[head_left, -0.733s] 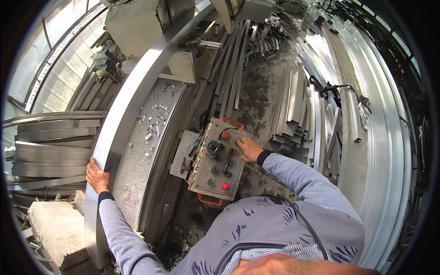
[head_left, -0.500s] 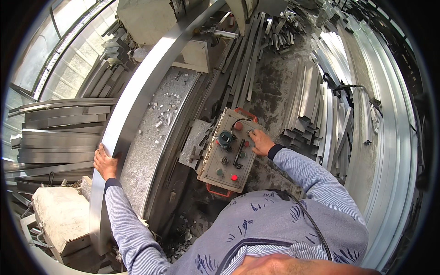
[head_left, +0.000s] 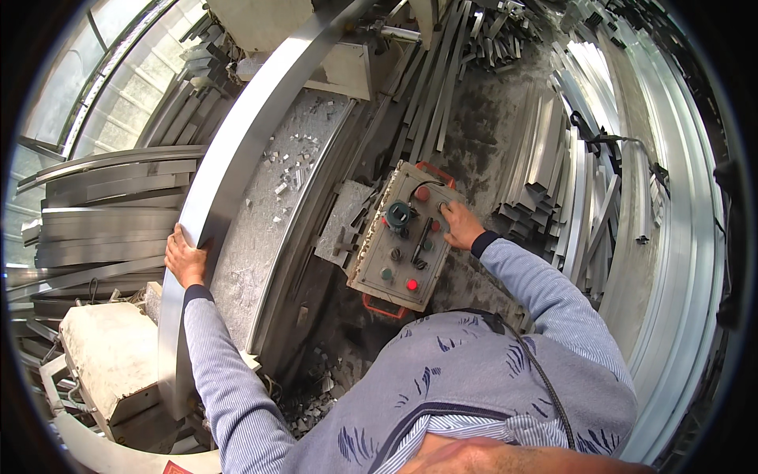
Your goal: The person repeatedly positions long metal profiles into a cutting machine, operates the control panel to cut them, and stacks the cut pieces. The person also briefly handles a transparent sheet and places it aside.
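My left hand (head_left: pixel 186 257) is closed over the edge of a long, silvery metal profile (head_left: pixel 229 130), its thumb on the upper face. The profile runs from the lower left up to the machine head (head_left: pixel 264 28). At the centre stands a control box (head_left: pixel 407 237) with orange handles, several buttons and switches, and a lit red button (head_left: pixel 411 284). My right hand (head_left: pixel 463 227) reaches to the box's far right side. Its fingers are curled, with the index fingertip at a small round knob (head_left: pixel 443 207). The fingers partly hide what they touch.
A machine bed (head_left: pixel 245 261) littered with metal offcuts lies beside the profile. Stacked profiles (head_left: pixel 118 237) are at the left, with more bundles (head_left: pixel 537 158) and long lengths (head_left: pixel 671 237) at the right. A cream machine housing (head_left: pixel 106 355) stands at the lower left. Scraps lie on the floor.
The view has shifted slightly, so the control box and machine sit higher in the picture. Both hands stay at the same places on the profile and the box.
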`<state>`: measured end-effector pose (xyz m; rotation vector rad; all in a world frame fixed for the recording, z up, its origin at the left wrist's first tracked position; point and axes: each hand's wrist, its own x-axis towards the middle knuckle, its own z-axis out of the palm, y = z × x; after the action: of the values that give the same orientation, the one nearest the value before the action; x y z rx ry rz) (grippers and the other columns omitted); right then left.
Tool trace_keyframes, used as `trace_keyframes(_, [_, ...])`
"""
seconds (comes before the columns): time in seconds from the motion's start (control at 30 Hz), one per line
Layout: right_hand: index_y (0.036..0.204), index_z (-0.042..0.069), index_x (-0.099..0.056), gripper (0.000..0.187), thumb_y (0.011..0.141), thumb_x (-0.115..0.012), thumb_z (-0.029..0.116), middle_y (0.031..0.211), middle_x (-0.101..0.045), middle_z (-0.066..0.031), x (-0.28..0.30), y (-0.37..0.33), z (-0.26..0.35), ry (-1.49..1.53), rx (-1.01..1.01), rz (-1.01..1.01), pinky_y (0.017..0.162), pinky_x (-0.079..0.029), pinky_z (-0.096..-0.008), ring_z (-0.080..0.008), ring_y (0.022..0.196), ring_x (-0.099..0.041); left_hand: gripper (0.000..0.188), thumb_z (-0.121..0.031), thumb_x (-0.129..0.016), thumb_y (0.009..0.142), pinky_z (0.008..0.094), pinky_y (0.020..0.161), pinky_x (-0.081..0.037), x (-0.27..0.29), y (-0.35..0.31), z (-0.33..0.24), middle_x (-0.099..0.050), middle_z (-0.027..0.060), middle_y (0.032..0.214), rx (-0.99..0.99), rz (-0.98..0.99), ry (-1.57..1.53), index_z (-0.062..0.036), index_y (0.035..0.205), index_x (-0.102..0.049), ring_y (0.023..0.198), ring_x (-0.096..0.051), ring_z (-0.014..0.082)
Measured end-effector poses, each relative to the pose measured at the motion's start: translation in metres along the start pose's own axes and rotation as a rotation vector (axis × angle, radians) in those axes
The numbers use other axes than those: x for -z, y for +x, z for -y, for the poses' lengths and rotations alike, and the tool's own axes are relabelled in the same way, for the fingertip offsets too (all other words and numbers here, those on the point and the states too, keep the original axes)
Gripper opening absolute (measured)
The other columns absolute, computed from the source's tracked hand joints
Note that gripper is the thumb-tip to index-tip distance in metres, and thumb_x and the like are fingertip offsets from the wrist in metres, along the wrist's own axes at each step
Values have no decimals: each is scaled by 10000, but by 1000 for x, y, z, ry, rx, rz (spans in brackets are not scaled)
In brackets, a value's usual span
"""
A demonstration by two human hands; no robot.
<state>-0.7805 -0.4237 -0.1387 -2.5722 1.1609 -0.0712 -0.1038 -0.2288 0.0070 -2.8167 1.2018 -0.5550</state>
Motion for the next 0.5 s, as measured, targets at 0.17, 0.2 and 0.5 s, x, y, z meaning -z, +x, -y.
trace_keyframes(0.17, [1455, -58, -507, 777, 794, -825, 197, 1220, -534, -207, 0, -2, 1, 0, -12, 7, 990, -541, -464, -392, 1167, -569, 1054, -678, -846, 756, 517, 1200, -339, 0, 0, 0, -526, 128, 1555, -4, -3, 6, -252, 1616, -411, 1457, -467, 330])
trace_keyframes(0.2, [1455, -58, -509, 775, 794, -824, 195, 1220, -533, -206, 1, -2, 1, 6, -11, 1, 985, -542, -465, -391, 1166, -569, 1052, -677, -846, 756, 517, 1198, -342, 0, 0, 0, -526, 128, 1554, -13, -13, 3, -252, 1615, -411, 1456, -469, 330])
trace_keyframes(0.5, [1460, -55, -522, 764, 797, -814, 190, 1210, -524, -198, 4, -1, 4, 15, -16, -3, 979, -546, -461, -386, 1153, -566, 1047, -670, -849, 760, 524, 1190, -350, -1, 0, 0, -528, 137, 1549, -11, -18, 3, -249, 1612, -408, 1452, -471, 342])
